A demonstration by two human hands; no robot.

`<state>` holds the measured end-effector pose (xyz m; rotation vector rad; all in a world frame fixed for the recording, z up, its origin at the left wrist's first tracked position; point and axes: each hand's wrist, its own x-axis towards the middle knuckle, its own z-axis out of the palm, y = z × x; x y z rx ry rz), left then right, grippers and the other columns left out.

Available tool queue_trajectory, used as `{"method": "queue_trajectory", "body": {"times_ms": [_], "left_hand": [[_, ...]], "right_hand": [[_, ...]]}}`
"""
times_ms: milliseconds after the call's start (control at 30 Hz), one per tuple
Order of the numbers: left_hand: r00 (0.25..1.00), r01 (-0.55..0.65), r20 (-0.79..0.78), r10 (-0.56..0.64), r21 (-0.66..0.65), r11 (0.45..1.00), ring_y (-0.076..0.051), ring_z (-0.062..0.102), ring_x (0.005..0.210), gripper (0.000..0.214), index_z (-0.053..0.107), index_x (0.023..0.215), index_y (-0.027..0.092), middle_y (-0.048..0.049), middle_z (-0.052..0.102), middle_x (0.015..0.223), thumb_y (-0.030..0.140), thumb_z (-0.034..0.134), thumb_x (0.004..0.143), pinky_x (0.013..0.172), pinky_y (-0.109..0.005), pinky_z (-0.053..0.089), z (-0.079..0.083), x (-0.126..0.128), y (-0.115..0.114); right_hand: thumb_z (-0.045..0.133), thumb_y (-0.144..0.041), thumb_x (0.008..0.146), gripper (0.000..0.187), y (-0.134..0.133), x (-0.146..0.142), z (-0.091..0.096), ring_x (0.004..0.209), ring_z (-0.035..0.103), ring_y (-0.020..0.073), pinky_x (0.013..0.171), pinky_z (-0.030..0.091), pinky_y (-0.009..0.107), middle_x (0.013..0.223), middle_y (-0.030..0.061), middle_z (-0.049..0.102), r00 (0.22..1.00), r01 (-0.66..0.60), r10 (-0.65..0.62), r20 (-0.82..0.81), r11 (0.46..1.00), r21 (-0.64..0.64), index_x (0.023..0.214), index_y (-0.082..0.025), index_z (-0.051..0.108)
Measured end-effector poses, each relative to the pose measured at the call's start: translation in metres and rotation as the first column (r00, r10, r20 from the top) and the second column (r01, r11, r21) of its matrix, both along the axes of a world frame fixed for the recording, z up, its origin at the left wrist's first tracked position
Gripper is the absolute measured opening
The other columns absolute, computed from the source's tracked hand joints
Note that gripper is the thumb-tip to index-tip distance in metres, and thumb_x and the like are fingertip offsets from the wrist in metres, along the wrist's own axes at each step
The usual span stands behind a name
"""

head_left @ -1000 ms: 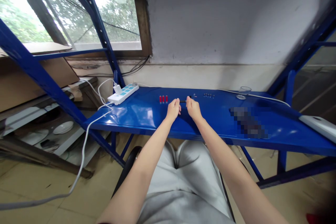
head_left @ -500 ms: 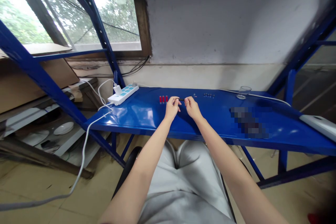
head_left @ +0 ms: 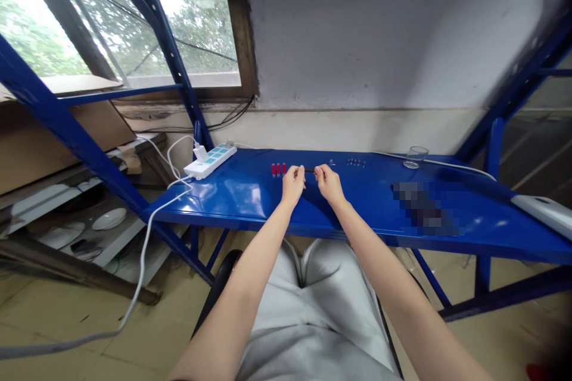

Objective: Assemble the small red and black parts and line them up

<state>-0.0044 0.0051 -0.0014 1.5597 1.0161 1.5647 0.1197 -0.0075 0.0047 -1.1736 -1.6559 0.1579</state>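
Observation:
Between my two hands, above the blue table (head_left: 250,214), a thin dark rod-like piece (head_left: 310,170) is held level. My left hand (head_left: 294,183) is closed, pinching its left end. The right end sits between the closed fingers of my right hand (head_left: 329,183). Its exact kind is too small to make out. Just left of my left hand stand three small red pieces with pale lower ends (head_left: 278,169) in a row. Behind my right hand lie a tiny clear or metallic bit (head_left: 332,162) and several small metal pieces (head_left: 356,162).
A white power strip (head_left: 211,161) with a plugged-in cable lies at the table's left end. A clear glass (head_left: 415,157) stands at the back right, before a white cable. A blurred-out dark object (head_left: 424,208) and a white device (head_left: 543,214) are on the right.
The fingers of my left hand have curled in closer around the dark piece. My right-hand fingers have shifted slightly. The things on the table stay where they were.

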Motion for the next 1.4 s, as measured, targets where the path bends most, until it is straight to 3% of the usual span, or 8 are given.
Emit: {"method": "queue_trajectory", "body": {"times_ms": [333, 667, 833, 1000, 1067, 1200, 1400], "left_hand": [[0.998, -0.063, -0.009, 0.062, -0.069, 0.996, -0.006, 0.043, 0.035, 0.041, 0.040, 0.058, 0.018, 0.0054, 0.042, 0.046, 0.050, 0.040, 0.084, 0.040, -0.019, 0.033, -0.004, -0.001, 0.004], [0.989, -0.043, 0.128, 0.073, -0.221, 0.974, -0.007, 0.039, 0.029, 0.041, 0.040, 0.055, 0.018, 0.0062, 0.037, 0.040, 0.049, 0.044, 0.082, 0.034, -0.019, 0.031, -0.004, -0.001, 0.008], [0.998, -0.019, 0.061, 0.027, -0.117, 0.993, -0.005, 0.042, 0.033, 0.038, 0.044, 0.060, 0.017, 0.0045, 0.045, 0.048, 0.045, 0.041, 0.085, 0.037, -0.018, 0.034, -0.004, -0.003, 0.006], [0.998, 0.009, -0.062, -0.010, -0.018, 1.000, -0.003, 0.045, 0.035, 0.018, 0.051, 0.084, 0.017, 0.0038, 0.054, 0.065, 0.032, 0.042, 0.086, 0.038, -0.016, 0.036, -0.007, -0.002, 0.007], [0.997, 0.030, -0.073, -0.032, -0.022, 0.999, -0.003, 0.046, 0.036, 0.016, 0.051, 0.089, 0.018, 0.0033, 0.055, 0.068, 0.030, 0.042, 0.087, 0.039, -0.016, 0.038, -0.008, -0.001, 0.007], [0.995, 0.054, -0.081, -0.056, -0.034, 0.998, -0.003, 0.047, 0.036, 0.017, 0.051, 0.088, 0.017, 0.0023, 0.058, 0.070, 0.031, 0.041, 0.087, 0.039, -0.017, 0.038, -0.006, 0.000, 0.005], [0.983, -0.057, -0.179, 0.053, -0.020, 0.998, -0.005, 0.047, 0.036, 0.022, 0.050, 0.079, 0.018, 0.0031, 0.057, 0.063, 0.032, 0.036, 0.089, 0.044, -0.018, 0.038, -0.004, -0.002, 0.002]], "right_hand": [[0.025, -0.053, 0.089, 0.044, 0.002, -0.002, -0.003, 0.053, 0.050, 0.0124, 0.056, 0.036, 0.023, 0.060, 0.0022, 0.055, 0.999, -0.047, 0.047, 0.011, 0.999, -0.005, 0.071, -0.020, 0.049], [0.027, -0.047, 0.089, 0.039, 0.003, -0.002, -0.005, 0.055, 0.052, 0.0132, 0.058, 0.037, 0.024, 0.063, 0.0028, 0.056, 0.997, -0.063, 0.065, 0.050, 0.997, -0.032, 0.073, -0.020, 0.049], [0.030, -0.043, 0.089, 0.032, 0.007, 0.004, -0.009, 0.059, 0.054, 0.0144, 0.060, 0.039, 0.025, 0.070, 0.0038, 0.059, 0.993, -0.095, 0.100, 0.057, 0.992, -0.087, 0.085, -0.020, 0.051], [0.035, -0.042, 0.087, 0.033, 0.012, 0.010, -0.014, 0.076, 0.059, 0.0173, 0.069, 0.043, 0.029, 0.094, 0.0093, 0.062, 0.996, -0.092, 0.094, 0.007, 0.987, -0.130, 0.107, -0.019, 0.046], [0.032, -0.044, 0.088, 0.033, 0.011, 0.011, -0.012, 0.075, 0.059, 0.0176, 0.069, 0.042, 0.029, 0.090, 0.0081, 0.063, 0.998, -0.033, 0.040, 0.037, 0.984, -0.174, 0.102, -0.020, 0.049], [0.024, -0.044, 0.091, 0.039, 0.008, 0.010, -0.008, 0.062, 0.057, 0.0171, 0.063, 0.038, 0.026, 0.068, 0.0043, 0.061, 0.989, 0.074, -0.045, 0.144, 0.976, -0.203, 0.074, -0.021, 0.052], [0.026, -0.042, 0.091, 0.039, 0.009, 0.006, -0.008, 0.061, 0.057, 0.0172, 0.059, 0.034, 0.025, 0.065, 0.0047, 0.061, 0.975, 0.122, -0.096, 0.202, 0.985, -0.121, 0.070, -0.021, 0.052]]}}
